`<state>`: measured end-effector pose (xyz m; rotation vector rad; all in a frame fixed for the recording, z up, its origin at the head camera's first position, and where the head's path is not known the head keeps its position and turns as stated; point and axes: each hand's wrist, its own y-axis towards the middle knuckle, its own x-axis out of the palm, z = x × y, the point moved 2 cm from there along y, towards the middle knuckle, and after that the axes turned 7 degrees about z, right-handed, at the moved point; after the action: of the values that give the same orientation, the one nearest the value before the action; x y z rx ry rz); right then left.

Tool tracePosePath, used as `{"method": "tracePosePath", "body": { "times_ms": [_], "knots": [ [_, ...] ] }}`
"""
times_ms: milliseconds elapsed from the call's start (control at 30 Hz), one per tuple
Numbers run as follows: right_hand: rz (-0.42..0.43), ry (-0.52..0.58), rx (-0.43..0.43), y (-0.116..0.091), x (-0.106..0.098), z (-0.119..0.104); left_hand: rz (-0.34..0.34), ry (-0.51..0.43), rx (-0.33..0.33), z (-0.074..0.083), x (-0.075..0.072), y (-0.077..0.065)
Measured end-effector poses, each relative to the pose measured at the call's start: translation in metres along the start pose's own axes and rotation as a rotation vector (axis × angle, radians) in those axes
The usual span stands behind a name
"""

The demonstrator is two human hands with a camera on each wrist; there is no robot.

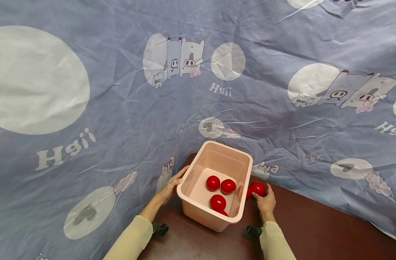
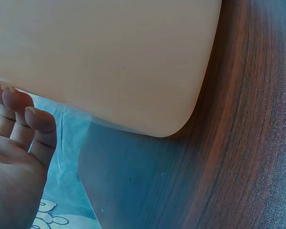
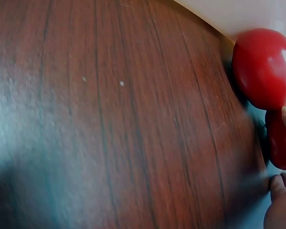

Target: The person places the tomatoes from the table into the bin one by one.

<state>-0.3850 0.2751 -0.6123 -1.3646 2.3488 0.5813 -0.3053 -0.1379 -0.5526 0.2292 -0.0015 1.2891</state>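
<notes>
A pale pink plastic bin (image 1: 198,210) stands on the table with several red tomatoes (image 1: 212,183) inside. My left hand (image 1: 167,187) holds the bin's left side near the rim; in the left wrist view its fingertips (image 2: 40,119) meet the bin's edge. Outside the bin, by its right wall, my right hand (image 1: 266,203) grips a red tomato (image 1: 258,189) between thumb and fingers. Another tomato (image 3: 263,69) lies beside it against the bin, mostly hidden by the bin wall in the head view.
The dark brown wood-grain table (image 1: 302,216) extends to the right and front. A blue-grey cloth (image 1: 120,90) printed with cartoon pigs and pale circles hangs behind and on the left, close to the bin's far corner.
</notes>
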Motion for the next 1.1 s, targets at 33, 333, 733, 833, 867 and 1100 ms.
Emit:
{"method": "tracePosePath", "body": {
  "times_ms": [33, 333, 733, 833, 867, 1100],
  "knots": [
    [-0.014, -0.003, -0.007, 0.000, -0.001, 0.001, 0.002, -0.002, -0.001, -0.001, 0.001, 0.000],
    [0.022, 0.021, 0.019, -0.002, -0.007, 0.008, 0.011, 0.001, 0.002, -0.005, 0.004, -0.002],
    [0.055, 0.092, 0.050, 0.002, -0.014, -0.007, 0.032, 0.012, -0.012, -0.001, 0.000, 0.000],
    [0.063, 0.117, 0.043, 0.005, -0.017, -0.014, 0.021, 0.018, -0.006, 0.000, 0.001, 0.000],
    [0.063, 0.131, 0.045, 0.006, -0.018, -0.016, 0.016, 0.016, -0.006, 0.000, 0.001, 0.000],
    [0.019, 0.214, 0.066, 0.008, -0.023, -0.032, 0.026, 0.016, 0.004, 0.002, 0.002, -0.001]
  ]
}}
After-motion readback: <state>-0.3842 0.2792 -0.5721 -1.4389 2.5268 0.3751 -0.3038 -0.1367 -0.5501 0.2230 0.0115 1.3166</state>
